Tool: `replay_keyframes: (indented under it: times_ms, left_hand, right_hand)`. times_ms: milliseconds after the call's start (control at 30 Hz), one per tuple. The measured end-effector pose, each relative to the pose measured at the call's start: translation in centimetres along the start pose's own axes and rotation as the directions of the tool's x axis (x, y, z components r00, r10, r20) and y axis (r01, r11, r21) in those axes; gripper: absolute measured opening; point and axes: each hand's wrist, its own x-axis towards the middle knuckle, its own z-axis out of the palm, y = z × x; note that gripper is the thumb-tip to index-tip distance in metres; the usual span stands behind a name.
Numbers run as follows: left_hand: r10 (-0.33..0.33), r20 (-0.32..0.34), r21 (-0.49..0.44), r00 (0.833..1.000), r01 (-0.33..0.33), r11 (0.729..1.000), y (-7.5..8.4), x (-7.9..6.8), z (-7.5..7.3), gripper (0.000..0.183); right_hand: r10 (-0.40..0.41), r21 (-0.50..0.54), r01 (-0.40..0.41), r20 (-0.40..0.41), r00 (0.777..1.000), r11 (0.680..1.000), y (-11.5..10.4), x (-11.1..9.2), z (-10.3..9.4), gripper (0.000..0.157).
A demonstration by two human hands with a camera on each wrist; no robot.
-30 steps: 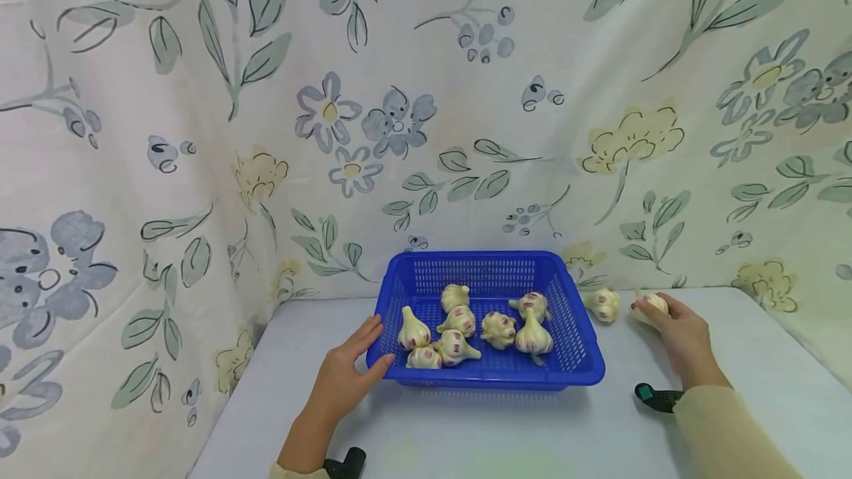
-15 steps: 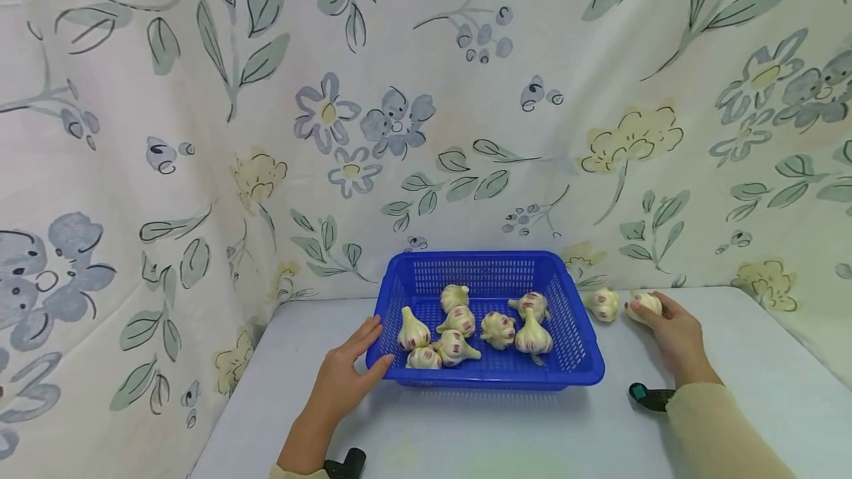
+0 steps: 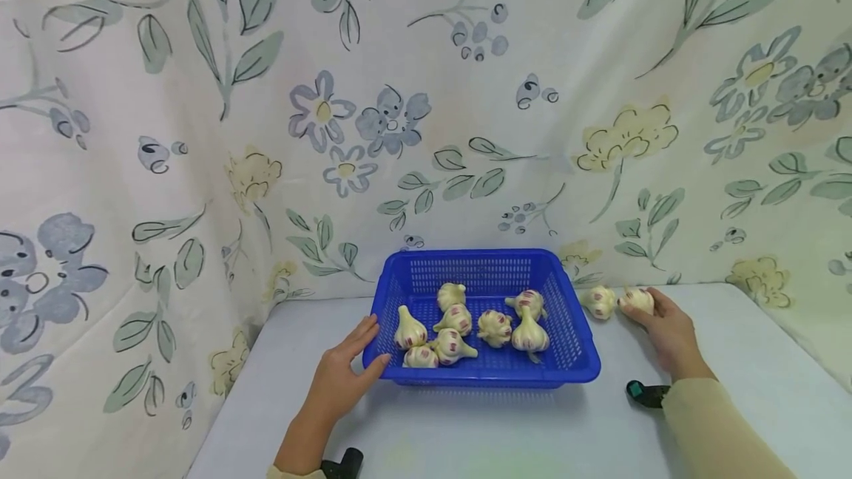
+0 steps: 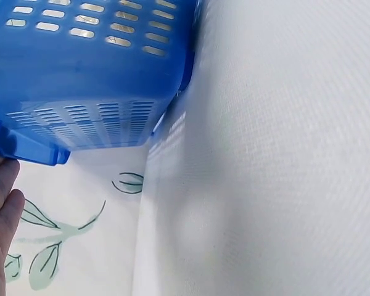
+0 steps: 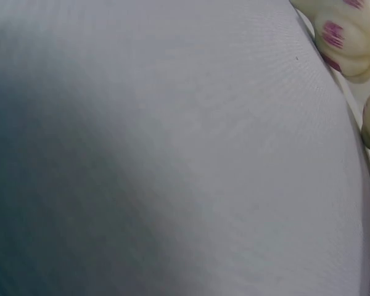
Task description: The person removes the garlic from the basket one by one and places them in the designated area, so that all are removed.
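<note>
A blue plastic basket (image 3: pixel 492 374) with slotted walls stands on the white table, several garlic bulbs lying inside it. My left hand (image 3: pixel 342 375) rests against the basket's left rim, its fingers extended along the edge; in the left wrist view its fingertips (image 4: pixel 6 176) touch the lip. To the right of the basket, my right hand (image 3: pixel 671 333) holds a garlic bulb (image 3: pixel 637 300) between thumb and fingers. Just left of that bulb, another garlic bulb (image 3: pixel 599 302) lies on the table beside the basket. The right wrist view catches part of a bulb (image 5: pixel 348 40) at its upper right corner.
A floral curtain (image 3: pixel 466 131) hangs behind and at the left of the white table (image 3: pixel 479 435). The basket stands near the table's back edge. Black wrist straps show at the left wrist (image 3: pixel 346 463) and right wrist (image 3: pixel 646 395).
My right hand has shifted left with the garlic bulb, bringing it close to the other bulb beside the basket. The left hand stays at the rim. The head view has turned slightly.
</note>
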Motion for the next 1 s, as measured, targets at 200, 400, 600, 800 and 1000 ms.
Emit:
replay_keyframes:
  times_ms: [200,400,600,800,1000]
  left_hand:
    - [0.005,0.001,-0.013,1.000,-0.005,1.000,0.13,0.09,-0.20,0.056]
    - [0.012,0.004,-0.022,1.000,-0.012,1.000,0.33,0.22,-0.33,0.056]
    - [0.016,0.007,-0.023,1.000,-0.016,1.000,0.39,0.22,-0.34,0.056]
    - [0.020,0.004,-0.004,1.000,-0.020,1.000,0.32,0.21,-0.28,0.056]
    - [0.019,0.006,-0.009,1.000,-0.019,1.000,0.31,0.15,-0.26,0.056]
  right_hand:
    - [-0.024,-0.017,0.024,0.009,1.000,1.000,-0.06,0.34,0.13,0.097]
    - [-0.027,-0.027,0.028,0.006,1.000,0.999,0.26,0.61,0.17,0.098]
    - [-0.033,-0.033,0.033,0.008,0.999,0.999,0.46,0.63,0.14,0.100]
    - [-0.030,-0.010,0.030,0.011,1.000,1.000,0.37,0.54,0.16,0.103]
    - [-0.022,-0.012,0.022,0.018,1.000,1.000,0.32,0.30,0.10,0.103]
